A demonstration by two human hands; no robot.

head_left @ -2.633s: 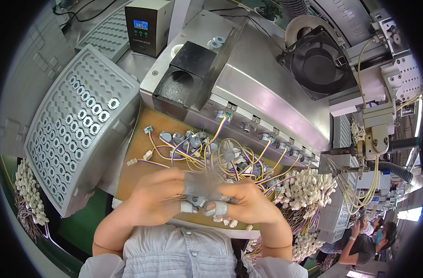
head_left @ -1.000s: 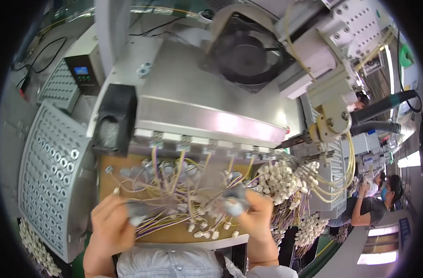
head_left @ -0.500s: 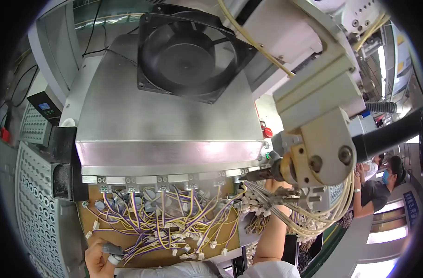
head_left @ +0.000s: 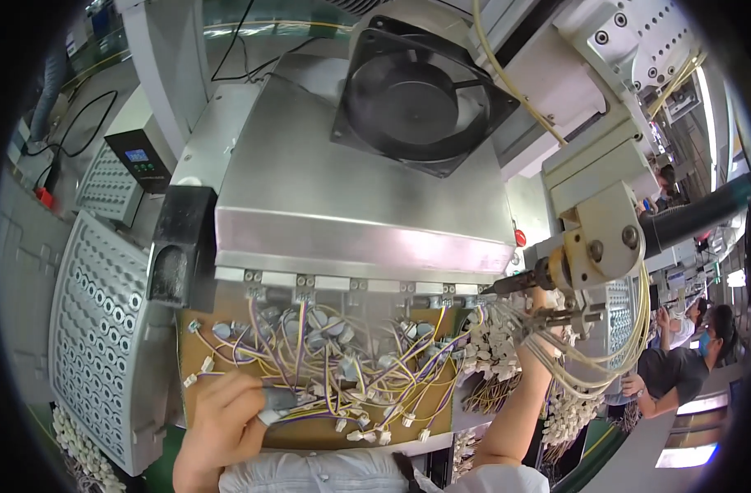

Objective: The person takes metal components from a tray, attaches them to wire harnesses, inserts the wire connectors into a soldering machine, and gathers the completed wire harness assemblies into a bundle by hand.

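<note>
My left hand point(head_left: 227, 419) is at the lower left, with grey covers point(head_left: 278, 400) on its fingertips. Its fingers are closed around purple, yellow and white wires point(head_left: 309, 404) at the left side of the heap. More wires hang from small connectors at the front rail point(head_left: 359, 286) of a metal housing; two middle places on the rail hold none. My right hand point(head_left: 541, 300) reaches in behind the soldering head point(head_left: 527, 282) at the right. Its fingers are mostly hidden, so what they hold cannot be seen. White connectors point(head_left: 486, 349) are piled beside that forearm.
A black fan point(head_left: 416, 107) sits on the metal housing point(head_left: 342, 181). Perforated grey trays point(head_left: 104, 329) and a black block point(head_left: 182, 246) stand at the left. Pale tubes point(head_left: 638, 329) loop down from the machine arm. A co-worker point(head_left: 679, 370) is at the far right.
The whole view has shifted. My left hand has come up and right, farther in over the wires. Two wired connectors in the middle of the rail are gone from their places.
</note>
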